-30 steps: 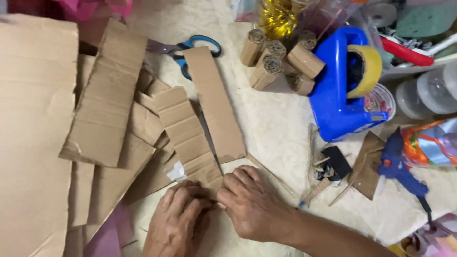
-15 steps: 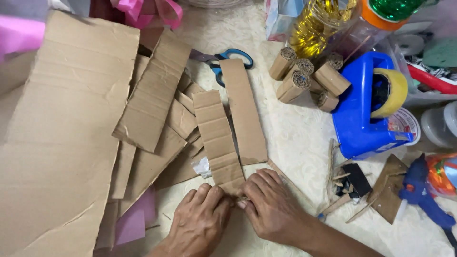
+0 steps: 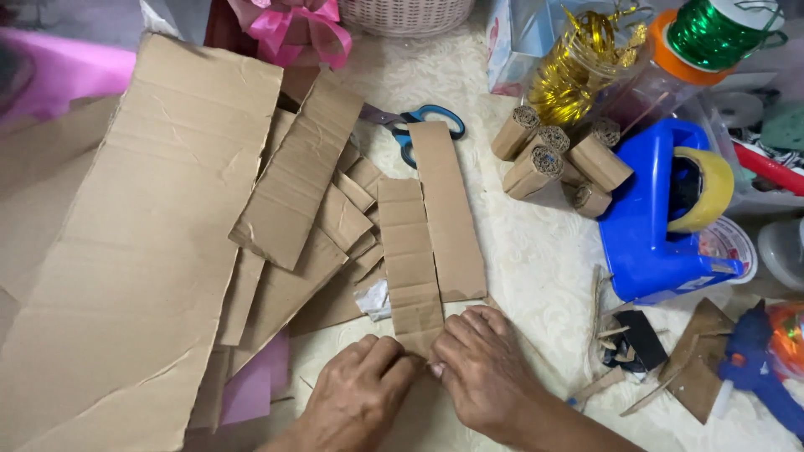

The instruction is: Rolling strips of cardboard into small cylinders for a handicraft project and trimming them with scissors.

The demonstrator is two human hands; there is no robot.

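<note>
A long creased cardboard strip [image 3: 408, 255] lies on the pale patterned cloth, running away from me. My left hand [image 3: 358, 392] and my right hand [image 3: 479, 368] meet at its near end, fingers pinching and pressing that end. A second, smooth cardboard strip [image 3: 448, 209] lies right beside it on the right. Behind the strips, blue-handled scissors [image 3: 419, 130] rest on the cloth.
A big cardboard sheet [image 3: 142, 243] and several cut pieces cover the left. Rolled cardboard tubes [image 3: 553, 159], a blue tape dispenser [image 3: 657, 209], ribbon spools [image 3: 720, 33], a blue glue gun [image 3: 758, 368] and scraps [image 3: 636, 339] crowd the right. A pink bow [image 3: 293, 25] sits at the back.
The view has tilted so everything sits lower in frame and more of the back shows. Both hands stay pressed on the strip's near end.
</note>
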